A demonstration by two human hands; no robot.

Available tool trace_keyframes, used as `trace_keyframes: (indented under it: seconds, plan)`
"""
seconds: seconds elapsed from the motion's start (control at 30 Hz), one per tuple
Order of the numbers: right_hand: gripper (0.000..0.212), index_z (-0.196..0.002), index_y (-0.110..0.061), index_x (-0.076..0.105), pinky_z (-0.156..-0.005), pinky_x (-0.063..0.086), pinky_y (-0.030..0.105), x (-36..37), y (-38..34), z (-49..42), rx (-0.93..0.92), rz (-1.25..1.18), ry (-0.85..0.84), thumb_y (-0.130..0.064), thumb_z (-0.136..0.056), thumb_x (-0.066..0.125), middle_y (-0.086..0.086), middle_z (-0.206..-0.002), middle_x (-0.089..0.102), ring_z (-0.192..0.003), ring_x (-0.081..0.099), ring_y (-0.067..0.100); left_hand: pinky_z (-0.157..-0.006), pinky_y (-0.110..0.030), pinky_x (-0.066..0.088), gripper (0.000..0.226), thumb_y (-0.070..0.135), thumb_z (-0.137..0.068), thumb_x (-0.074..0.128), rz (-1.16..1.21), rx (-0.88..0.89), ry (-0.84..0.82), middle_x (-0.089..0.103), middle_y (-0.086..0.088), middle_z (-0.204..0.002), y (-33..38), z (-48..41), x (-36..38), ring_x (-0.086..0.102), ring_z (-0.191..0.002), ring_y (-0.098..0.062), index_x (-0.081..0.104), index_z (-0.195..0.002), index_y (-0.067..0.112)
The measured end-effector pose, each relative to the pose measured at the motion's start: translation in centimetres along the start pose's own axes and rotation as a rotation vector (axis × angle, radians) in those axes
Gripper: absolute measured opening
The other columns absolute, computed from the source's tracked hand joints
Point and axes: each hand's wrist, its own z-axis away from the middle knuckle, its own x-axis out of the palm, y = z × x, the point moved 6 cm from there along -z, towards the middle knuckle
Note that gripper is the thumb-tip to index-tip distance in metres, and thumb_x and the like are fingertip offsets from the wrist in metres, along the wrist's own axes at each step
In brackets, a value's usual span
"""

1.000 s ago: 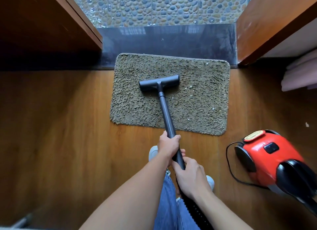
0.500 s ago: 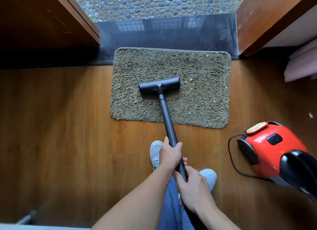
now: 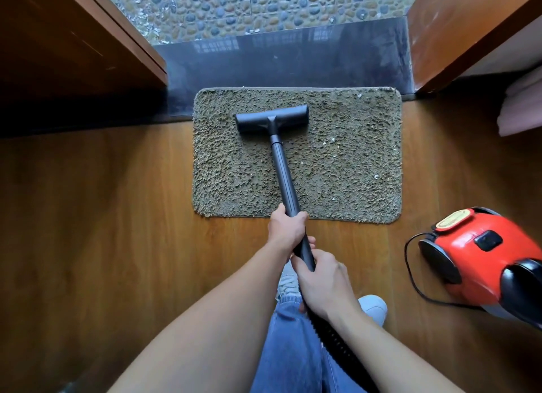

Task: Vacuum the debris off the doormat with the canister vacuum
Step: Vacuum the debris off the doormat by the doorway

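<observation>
Grip, both hands: the left hand [image 3: 286,229] wraps the black tube [image 3: 283,169] just at the near edge of the doormat [image 3: 337,163], fingers curled round it. The right hand [image 3: 322,281] grips the same tube lower down, just behind the left, where the ribbed hose [image 3: 337,345] begins. Neither grip is spread.

Head view. Nozzle [image 3: 271,119] lies flat on the doormat, far half, left of centre. Its bar runs crosswise to the tube, right end a little farther away. Tube's long axis runs from the hands away and slightly leftward. Left hand is nearer the nozzle.

Doormat lies on the wood floor [image 3: 117,216], far edge against the dark threshold [image 3: 293,63]. Pale specks [image 3: 333,139] show on the right half: one just right of the tube below the nozzle, others towards the right edge, the near edge and the far right corner. Left half: none I can make out.

Canister vacuum [image 3: 481,263], red, sits on the floor to the person's right, near the doormat's near right corner, not touching it. Its cord [image 3: 416,287] loops beside it.

Judgement: what remains lies rightward of the nozzle, so the next stroke likely calls for swinging the tube right, pivoting at the hands. Task looks partly done. Risk: the shaggy pile may bunch under suction.
</observation>
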Motion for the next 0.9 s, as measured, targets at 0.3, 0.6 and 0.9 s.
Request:
trace_keyframes:
  seconds: [0.3,0.6,0.9]
  plan:
    - [0.033,-0.081,-0.021,0.056,-0.056,0.060,0.040,1.9,-3.0,-0.6,0.014,-0.134,-0.019,-0.048,-0.099,0.051,0.001,-0.063,0.062,-0.044,0.070,0.026,-0.051,-0.038,0.060,0.023,0.013,-0.096,0.061,-0.077,0.035,-0.037,0.057,-0.012,-0.080,1.7,-1.9,-2.3,0.063,-0.045,-0.023,0.052,-0.115,0.003]
    - [0.032,-0.079,-0.015,0.053,-0.057,0.061,0.044,3.3,2.6,4.7,0.050,-0.194,-0.044,-0.038,-0.101,0.052,0.002,-0.054,0.058,-0.045,0.070,0.030,-0.055,-0.044,0.059,0.021,0.013,-0.096,0.060,-0.125,-0.006,-0.061,0.054,-0.015,-0.080,-5.2,1.5,-0.5,0.061,-0.044,-0.028,0.049,-0.112,0.004]
    - [0.037,-0.081,-0.029,0.056,-0.069,0.061,0.038,3.9,9.6,11.9,0.157,-0.298,0.052,-0.064,-0.088,0.048,0.005,-0.071,0.074,-0.069,0.075,0.032,-0.062,-0.053,0.060,0.017,0.014,-0.093,0.059,-0.255,-0.028,-0.208,0.049,-0.012,-0.079,-12.0,7.6,3.7,0.062,-0.050,-0.032,0.042,-0.090,0.015]
